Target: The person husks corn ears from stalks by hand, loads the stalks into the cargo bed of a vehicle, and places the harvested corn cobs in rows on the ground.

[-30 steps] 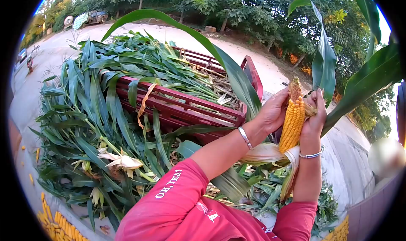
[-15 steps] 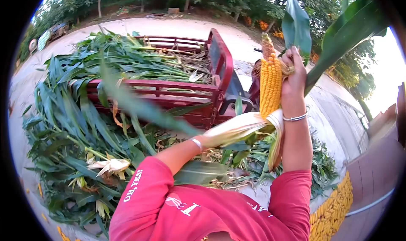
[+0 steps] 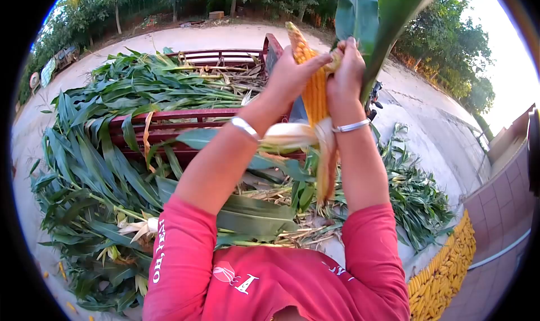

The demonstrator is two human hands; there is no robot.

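Note:
A yellow ear of corn [image 3: 316, 96] stands nearly upright in front of me, its kernels bare and its tip leaning left. My left hand [image 3: 289, 76] grips it from the left near the top, thumb across the kernels. On its right side my right hand [image 3: 346, 70] is closed on a bunch of husk and silk [image 3: 334, 62], with the green stalk leaves behind it. Peeled pale husk [image 3: 289, 136] hangs from the ear's lower end, partly between my forearms. The fingers behind the ear are hidden.
A red cart [image 3: 188, 115] loaded with cut corn stalks [image 3: 140, 87] stands ahead. More stalks and leaves [image 3: 84, 208] pile up at the left, one with a pale-husked ear [image 3: 140, 226]. Husked corn cobs [image 3: 444, 270] lie in a heap at the lower right, beside a tiled wall [image 3: 506, 203].
My left hand has come up from the peeled husk below to the upper part of the ear. The ear and my right hand have shifted left in view, and the ear now tilts left.

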